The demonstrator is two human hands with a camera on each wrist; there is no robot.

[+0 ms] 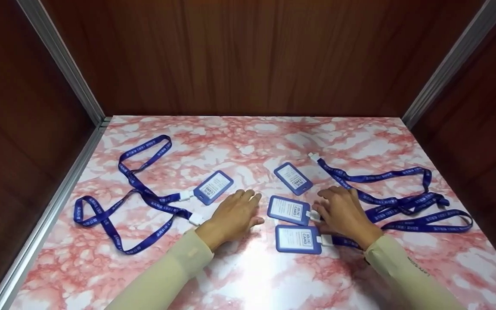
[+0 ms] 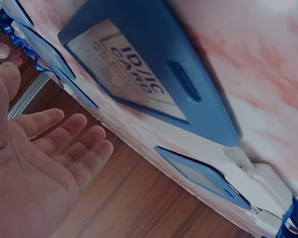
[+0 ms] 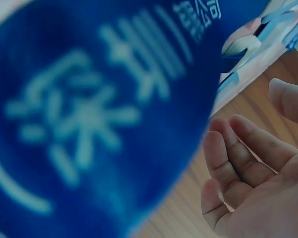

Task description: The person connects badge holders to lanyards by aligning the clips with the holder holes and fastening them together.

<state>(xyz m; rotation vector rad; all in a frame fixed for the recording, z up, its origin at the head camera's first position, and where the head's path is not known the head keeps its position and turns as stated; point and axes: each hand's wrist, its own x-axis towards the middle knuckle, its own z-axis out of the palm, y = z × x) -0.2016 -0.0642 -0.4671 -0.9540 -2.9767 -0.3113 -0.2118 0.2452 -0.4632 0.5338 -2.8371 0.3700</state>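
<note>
Left hand (image 1: 233, 217) is held empty, fingers relaxed, just beside a blue card holder (image 1: 212, 187); a second holder (image 2: 139, 74) is hidden under it in the head view, seen from the left wrist; right hand (image 1: 345, 213) is likewise held empty, fingers loosely bent, near the white clip (image 1: 314, 215) of the middle right-side holder (image 1: 289, 210); close-up strap (image 3: 89, 119) is blurred; rounded rectangular frames are set on marbled tabletop (image 1: 248, 133).

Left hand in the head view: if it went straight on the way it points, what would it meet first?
Probably the unclipped blue card holder, near its left corner, though depth is unclear and the left hand might pass above it.
</note>
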